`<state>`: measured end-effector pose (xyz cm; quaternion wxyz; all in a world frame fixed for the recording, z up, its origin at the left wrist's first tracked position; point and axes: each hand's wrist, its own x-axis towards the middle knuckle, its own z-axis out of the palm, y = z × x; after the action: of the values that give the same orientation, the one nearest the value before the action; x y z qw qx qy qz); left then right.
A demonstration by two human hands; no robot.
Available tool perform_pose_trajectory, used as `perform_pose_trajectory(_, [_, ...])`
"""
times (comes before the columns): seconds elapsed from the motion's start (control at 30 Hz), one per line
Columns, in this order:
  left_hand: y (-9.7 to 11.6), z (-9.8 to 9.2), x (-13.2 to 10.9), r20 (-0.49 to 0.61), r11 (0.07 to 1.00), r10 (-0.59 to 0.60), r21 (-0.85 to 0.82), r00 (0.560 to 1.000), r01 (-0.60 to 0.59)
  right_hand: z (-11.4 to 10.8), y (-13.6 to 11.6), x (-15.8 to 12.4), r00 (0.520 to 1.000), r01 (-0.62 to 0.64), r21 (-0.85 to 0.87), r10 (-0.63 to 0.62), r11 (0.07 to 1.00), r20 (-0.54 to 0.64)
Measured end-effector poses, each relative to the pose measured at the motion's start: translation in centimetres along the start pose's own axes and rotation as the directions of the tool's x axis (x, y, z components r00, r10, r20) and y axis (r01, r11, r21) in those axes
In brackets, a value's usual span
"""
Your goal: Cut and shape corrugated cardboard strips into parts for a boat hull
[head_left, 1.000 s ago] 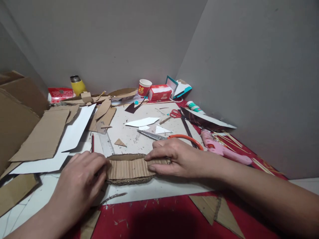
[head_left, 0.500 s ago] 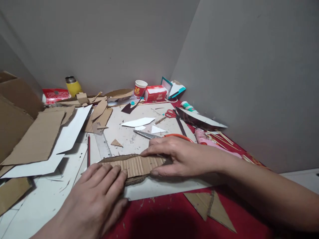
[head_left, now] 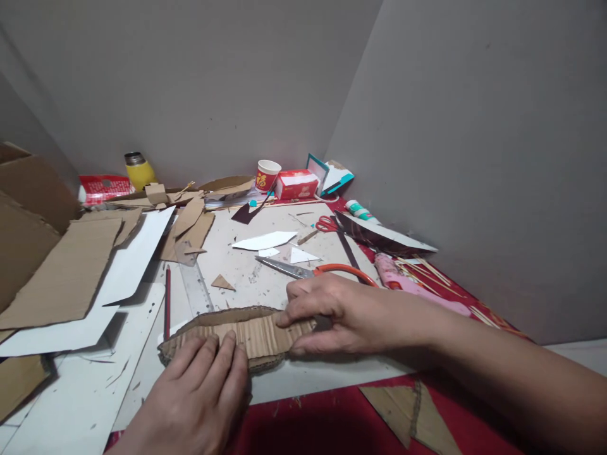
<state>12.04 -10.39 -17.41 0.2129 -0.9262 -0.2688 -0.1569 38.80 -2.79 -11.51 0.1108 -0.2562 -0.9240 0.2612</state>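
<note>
A long piece of corrugated cardboard (head_left: 256,337) with pointed ends and a ribbed top layer lies on the white board. My left hand (head_left: 203,385) rests on its near left side, fingers laid fairly flat on the ribs and the thumb hidden. At the right end, my right hand (head_left: 332,314) grips the cardboard between thumb and fingers. Just beyond that hand lie large scissors (head_left: 303,270) with orange handles, blades pointing left. A small cardboard triangle (head_left: 222,282) and a clear ruler (head_left: 196,284) are behind the piece.
Stacked cardboard and white sheets (head_left: 137,265) cover the left side, next to a dark pencil (head_left: 167,303). Cardboard scraps (head_left: 389,404) lie on the red cloth in front. A paper cup (head_left: 267,177), a yellow bottle (head_left: 139,172) and red-handled scissors (head_left: 327,224) are farther back.
My left hand has moved a little right and nearer me, uncovering the cardboard's left tip. My right hand's fingers have shifted on the right end. The view has tilted slightly.
</note>
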Motion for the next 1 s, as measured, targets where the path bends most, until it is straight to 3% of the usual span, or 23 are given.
perform_pose_trajectory(0.17, [2.2, 0.5, 0.1, 0.082, 0.984, -0.090, 0.160, 0.993, 0.076, -0.4, -1.4, 0.0, 0.994, -0.076, -0.114, 0.084, 0.991, 0.073])
perform_pose_trajectory(0.33, [3.4, 0.8, 0.6, -0.032, 0.959, -0.222, 0.172, 0.974, 0.225, -0.2, -2.4, 0.3, 0.991, -0.091, -0.193, 0.109, 0.977, 0.082])
perform_pose_trajectory(0.47, [3.3, 0.4, 0.9, 0.009, 0.969, -0.197, 0.151, 0.980, 0.193, 0.1, -2.5, 0.2, 0.990, -0.089, -0.259, 0.115, 0.962, 0.086])
perform_pose_trajectory(0.67, [3.1, -0.3, 1.1, 0.127, 0.974, -0.207, 0.116, 0.970, 0.192, -0.7, -4.4, 0.7, 0.999, 0.016, -0.349, -0.033, 0.937, -0.043])
perform_pose_trajectory(0.8, [3.1, -0.5, 1.0, 0.134, 0.978, -0.167, 0.145, 0.977, 0.148, -0.8, -5.8, 4.4, 0.990, 0.139, -0.185, -0.139, 0.973, 0.009])
perform_pose_trajectory(0.93, [2.9, -0.4, 0.8, 0.156, 0.977, -0.148, 0.178, 0.977, 0.120, 0.2, -5.4, 9.7, 0.992, 0.126, -0.126, -0.120, 0.984, 0.049])
perform_pose_trajectory(1.0, [2.9, -0.3, 0.8, 0.144, 0.978, -0.145, 0.172, 0.979, 0.119, 0.8, -4.7, 11.9, 0.984, 0.131, -0.118, -0.115, 0.984, 0.134])
